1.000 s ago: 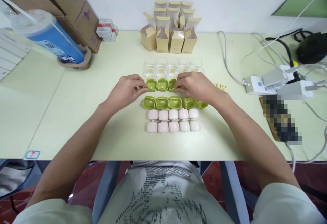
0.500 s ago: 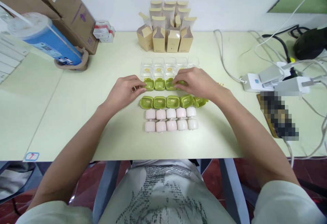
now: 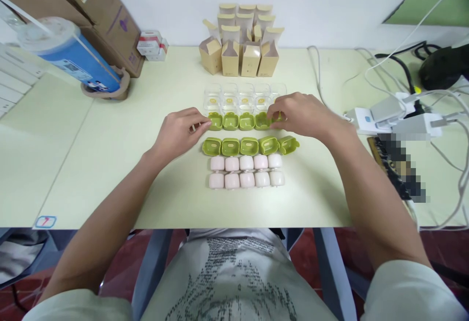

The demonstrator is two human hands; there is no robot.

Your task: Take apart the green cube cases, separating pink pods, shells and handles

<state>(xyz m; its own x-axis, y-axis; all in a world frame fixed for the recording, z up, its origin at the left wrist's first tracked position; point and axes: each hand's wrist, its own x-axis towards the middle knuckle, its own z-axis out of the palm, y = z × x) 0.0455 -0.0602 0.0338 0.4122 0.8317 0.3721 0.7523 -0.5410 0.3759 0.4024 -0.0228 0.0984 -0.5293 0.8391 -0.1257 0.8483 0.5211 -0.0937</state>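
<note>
Two rows of small green plastic cups lie across the table in front of me. At the left end of the upper row, my left hand has thumb and forefinger closed at the edge of the leftmost green cup. Over the right end of that row my right hand is curled, its fingers around the last green cup, which they partly cover. The lower row of green cups sits nearer me, its right ones slightly askew. Closest to me are two rows of pale pink and white rounded pieces.
Clear plastic covers line up behind the upper row. Open cardboard boxes stand against the wall. A blue cup and large carton are at left; power strip, cables and a partly blurred phone-like object at right.
My right hand has slid right along the upper green row, from its right-middle cups to its end. My left hand stays at the left end. The view has shifted slightly.
</note>
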